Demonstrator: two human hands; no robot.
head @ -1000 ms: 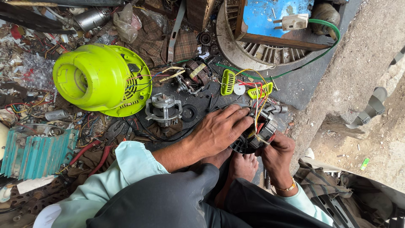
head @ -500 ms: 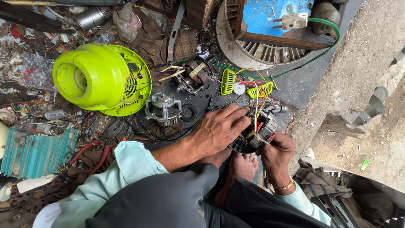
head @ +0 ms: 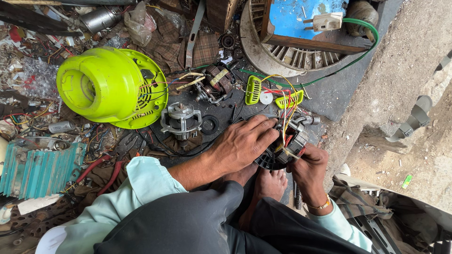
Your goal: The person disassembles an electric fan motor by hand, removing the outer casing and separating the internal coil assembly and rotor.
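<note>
My left hand point(head: 242, 143) and right hand point(head: 308, 164) both grip a small dark motor point(head: 285, 146) trailing yellow and red wires, low on the cluttered floor point(head: 329, 94), just above my bare foot point(head: 268, 183).

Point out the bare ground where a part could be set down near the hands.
The dark mat is bare right of the yellow-green clips, below the round fan grille. The sandy ground farther right is open too. Left of the left hand, motors, wires and the lime housing crowd everything.
</note>
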